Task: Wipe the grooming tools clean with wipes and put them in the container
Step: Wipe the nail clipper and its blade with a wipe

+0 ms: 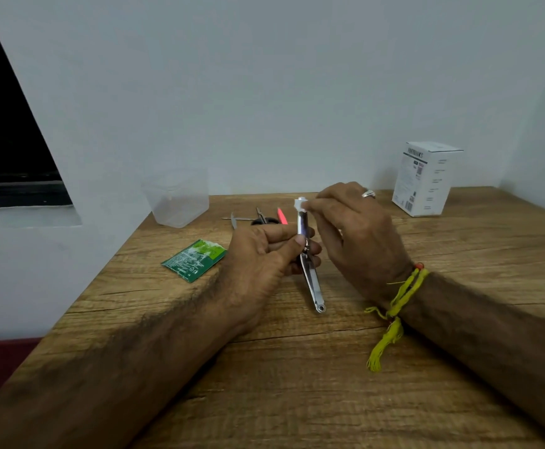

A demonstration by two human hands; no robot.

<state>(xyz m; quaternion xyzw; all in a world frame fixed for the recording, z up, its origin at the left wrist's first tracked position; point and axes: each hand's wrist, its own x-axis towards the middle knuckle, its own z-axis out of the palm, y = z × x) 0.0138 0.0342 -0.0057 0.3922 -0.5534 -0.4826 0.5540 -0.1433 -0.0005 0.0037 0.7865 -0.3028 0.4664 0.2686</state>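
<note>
My left hand (264, 254) grips a silver nail clipper (310, 273) around its middle and holds it nearly upright above the table. My right hand (358, 231) pinches a small white wipe (299, 204) against the clipper's top end. A clear plastic container (180, 199) stands open at the table's back left. Behind my hands lie small scissors (261, 218), a pink tool (282, 216) and a thin metal tool (234, 220).
A torn green wipe sachet (195, 260) lies left of my left hand. A white cardboard box (425, 178) stands at the back right by the wall. The wooden table (329, 384) ends at a wall on the left and behind.
</note>
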